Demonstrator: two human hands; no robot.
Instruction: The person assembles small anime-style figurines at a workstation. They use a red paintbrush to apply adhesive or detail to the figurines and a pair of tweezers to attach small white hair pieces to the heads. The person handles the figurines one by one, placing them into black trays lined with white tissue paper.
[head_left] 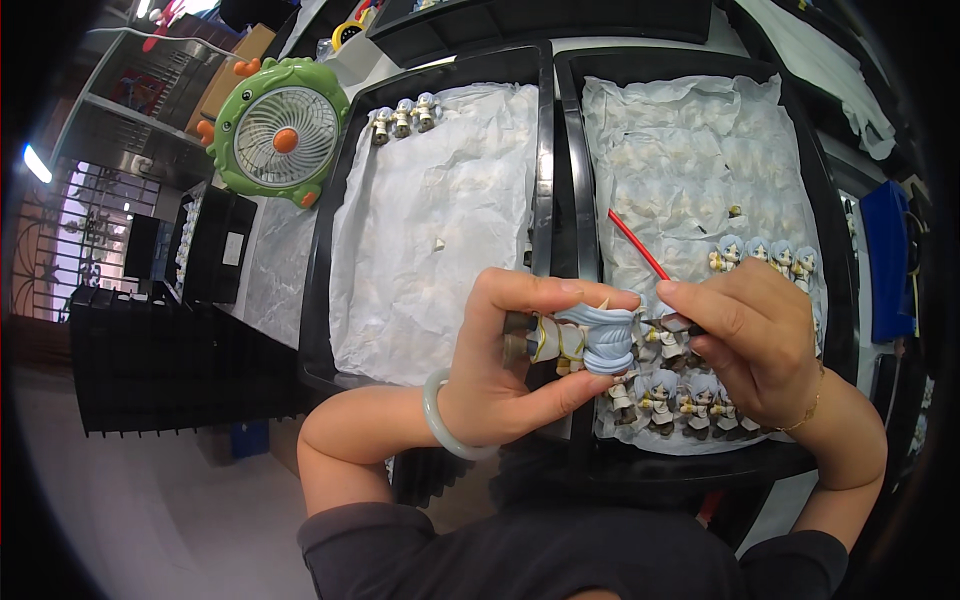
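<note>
Left hand: the left hand (500, 360) is closed on a small figurine (585, 340), fingers over the top, thumb under the pale blue hair.
Right hand: the right hand (745, 340) is pinched shut on a thin red-handled brush (640, 248), its tip down at the figurine's head.
Where the figurine is: held up in the air between the two black trays, over the front edge of the right tray (570, 150).
Axis: lying sideways, long axis roughly left to right; head toward the right hand, cream-and-gold body tucked into the left palm.
Facing: I can't tell where the face points from here; the hair hides it.
Risk, slip: it's a thumb-and-fingertip hold on smooth, rounded hair, so I'd say a push from the brush could twist it loose.
Risk, below: finished figurines (680, 395) stand close-packed right underneath; a drop would probably topple several.
Risk, smear: holding fingers sit very near the brush tip, so they could catch a stray stroke.
Left tray: the left tray (325, 250) has white paper and three figurines (402, 118) at its far end.
</note>
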